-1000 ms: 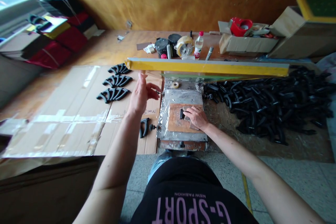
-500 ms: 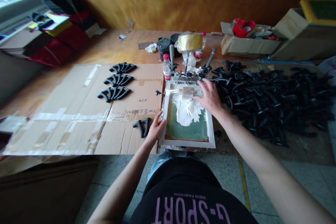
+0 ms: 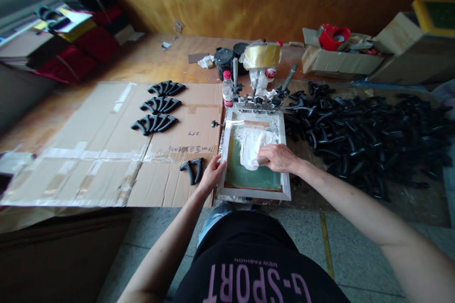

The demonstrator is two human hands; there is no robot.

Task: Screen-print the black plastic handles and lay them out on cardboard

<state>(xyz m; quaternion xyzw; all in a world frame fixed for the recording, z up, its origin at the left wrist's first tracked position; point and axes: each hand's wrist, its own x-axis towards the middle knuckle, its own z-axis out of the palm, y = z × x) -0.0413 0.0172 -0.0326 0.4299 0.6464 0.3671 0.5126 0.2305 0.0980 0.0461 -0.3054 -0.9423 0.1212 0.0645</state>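
Observation:
A screen printing frame [image 3: 286,170] lies flat before me, its green mesh carrying a thick patch of white ink [image 3: 248,147]. My right hand [image 3: 280,157] is closed around a small flat scraper [image 3: 263,161] at the near edge of the ink. The fingers cover most of this tool. At the frame's left rim, my left hand [image 3: 212,173] grips the edge with thumb and fingers. Just left of that hand, two black curved handle-like parts [image 3: 194,170] lie on cardboard. Across the far end of the mesh rests a wooden strip [image 3: 256,124].
Metal hinge clamps [image 3: 258,102] hold the frame's far end. Beside them stand a red-capped bottle [image 3: 227,89] and black tubs [image 3: 223,60]. Three rows of black parts [image 3: 155,124] lie on the cardboard sheet [image 3: 106,128]; a large heap of them [image 3: 362,137] fills the right.
My right hand has moved from the far right of the screen towards me and closed on the scraper, which has left the far end of the mesh. My left hand stays at the rim.

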